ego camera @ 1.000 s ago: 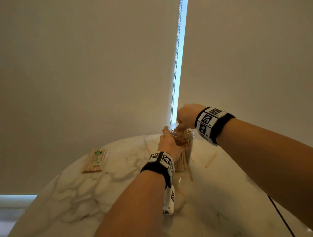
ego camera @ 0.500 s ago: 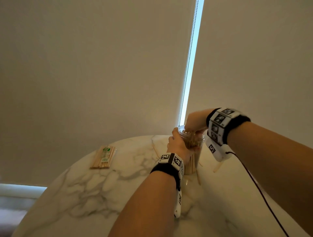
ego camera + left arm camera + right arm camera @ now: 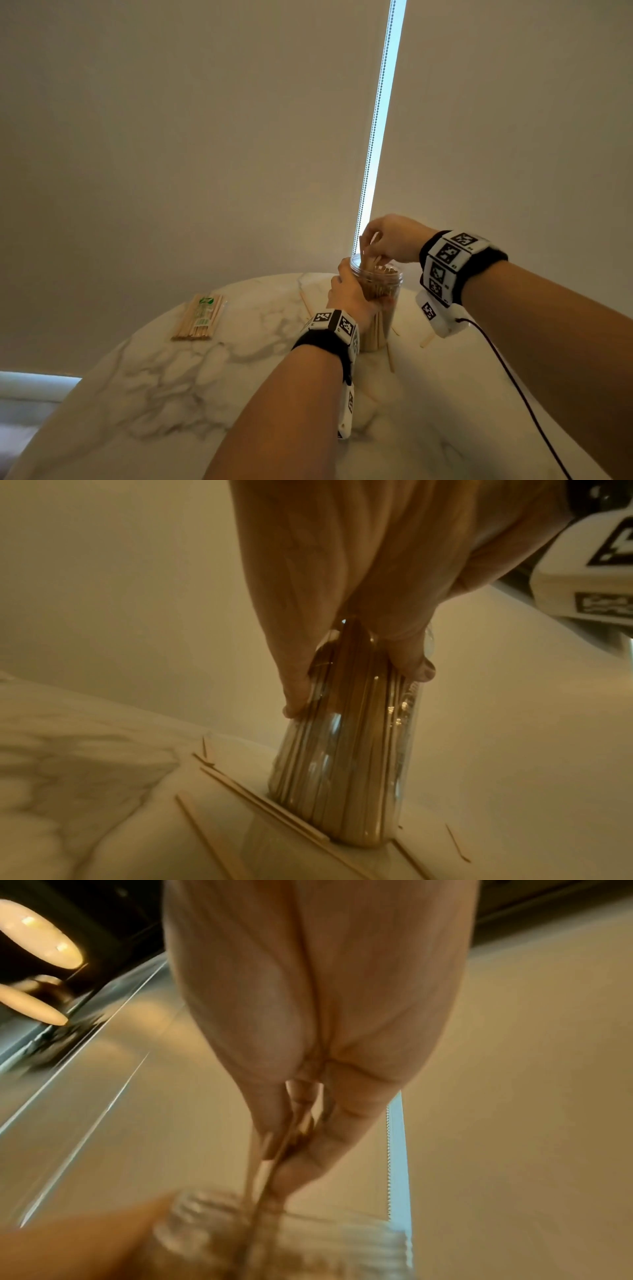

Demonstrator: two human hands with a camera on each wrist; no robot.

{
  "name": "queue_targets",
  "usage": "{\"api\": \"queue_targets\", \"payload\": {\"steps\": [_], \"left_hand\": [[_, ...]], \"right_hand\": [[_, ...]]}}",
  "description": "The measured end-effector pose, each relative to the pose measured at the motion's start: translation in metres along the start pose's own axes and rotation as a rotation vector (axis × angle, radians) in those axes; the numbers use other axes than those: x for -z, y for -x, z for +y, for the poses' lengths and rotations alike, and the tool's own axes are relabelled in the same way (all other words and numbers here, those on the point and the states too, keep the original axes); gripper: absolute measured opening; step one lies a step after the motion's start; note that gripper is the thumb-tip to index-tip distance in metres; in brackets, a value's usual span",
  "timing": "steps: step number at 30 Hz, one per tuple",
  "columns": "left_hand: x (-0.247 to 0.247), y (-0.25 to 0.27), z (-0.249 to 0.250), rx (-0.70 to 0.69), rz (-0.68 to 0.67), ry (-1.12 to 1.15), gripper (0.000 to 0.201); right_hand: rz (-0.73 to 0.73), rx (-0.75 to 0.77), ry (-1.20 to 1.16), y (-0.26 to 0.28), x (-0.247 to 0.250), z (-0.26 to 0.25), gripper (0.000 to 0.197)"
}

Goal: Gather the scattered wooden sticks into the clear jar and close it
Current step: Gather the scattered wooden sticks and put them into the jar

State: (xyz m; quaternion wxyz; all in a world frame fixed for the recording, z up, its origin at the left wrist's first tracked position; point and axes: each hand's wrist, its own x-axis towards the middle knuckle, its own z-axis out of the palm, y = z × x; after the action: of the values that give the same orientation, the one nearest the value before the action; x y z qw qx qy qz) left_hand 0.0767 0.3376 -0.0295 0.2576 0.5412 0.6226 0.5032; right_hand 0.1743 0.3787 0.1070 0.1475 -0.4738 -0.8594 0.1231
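My left hand [image 3: 347, 291] wraps the clear jar [image 3: 383, 305] in a firm grip; my right hand [image 3: 390, 240] pinches wooden sticks [image 3: 368, 260] above its mouth.

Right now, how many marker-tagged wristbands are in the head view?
2. One wristband on the left wrist, beside the clear jar; the other on the right wrist, right of the jar's mouth. None seems hidden.
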Motion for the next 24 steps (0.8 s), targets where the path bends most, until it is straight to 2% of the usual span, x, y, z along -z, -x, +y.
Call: {"api": "queue_targets", "payload": {"steps": [2, 6, 7, 9, 11, 12, 14, 16, 17, 18, 20, 22, 24], "left_hand": [[0.0, 0.0, 0.0, 0.005, -0.003, -0.002, 0.111], [0.001, 0.001, 0.0, 0.006, -0.016, -0.012, 0.11], [0.001, 0.002, 0.0, 0.004, -0.016, -0.009, 0.11], [0.002, 0.002, -0.001, 0.0, -0.014, -0.009, 0.109], [0.001, 0.002, -0.001, -0.007, -0.013, -0.009, 0.11], [0.001, 0.002, -0.001, -0.007, -0.011, -0.006, 0.11], [0.001, 0.002, 0.0, 0.004, -0.012, -0.007, 0.111], [0.001, 0.003, 0.002, 0.016, -0.017, -0.016, 0.107], [0.002, 0.004, 0.002, 0.016, -0.02, -0.022, 0.105], [0.002, 0.004, 0.003, 0.011, -0.02, -0.024, 0.104], [0.003, 0.006, 0.004, 0.002, -0.015, -0.019, 0.106], [0.003, 0.006, 0.003, -0.002, -0.009, -0.017, 0.107], [0.003, 0.006, 0.002, -0.006, -0.007, -0.029, 0.108]], "right_hand": [[-0.016, 0.009, 0.073, 0.003, -0.004, 0.003, 0.004], [-0.13, -0.047, 0.198, 0.007, -0.008, 0.002, 0.021], [-0.158, -0.076, 0.154, 0.007, -0.006, 0.003, 0.02], [-0.164, -0.124, -0.122, 0.007, 0.002, 0.008, 0.017], [-0.057, -0.077, -0.285, 0.007, 0.006, 0.013, 0.018], [0.002, -0.045, -0.245, 0.006, 0.004, 0.014, 0.014], [0.028, 0.01, 0.043, 0.007, -0.007, 0.013, 0.008], [-0.108, 0.031, 0.33, 0.01, -0.023, 0.007, 0.026], [-0.146, 0.045, 0.37, 0.01, -0.027, 0.004, 0.032], [-0.173, 0.05, 0.33, 0.01, -0.026, 0.001, 0.037], [-0.191, -0.017, 0.086, 0.014, -0.012, -0.004, 0.046], [-0.205, -0.062, -0.156, 0.014, 0.003, 0.0, 0.031], [-0.241, -0.042, -0.193, 0.014, 0.011, 0.009, 0.013]]}}
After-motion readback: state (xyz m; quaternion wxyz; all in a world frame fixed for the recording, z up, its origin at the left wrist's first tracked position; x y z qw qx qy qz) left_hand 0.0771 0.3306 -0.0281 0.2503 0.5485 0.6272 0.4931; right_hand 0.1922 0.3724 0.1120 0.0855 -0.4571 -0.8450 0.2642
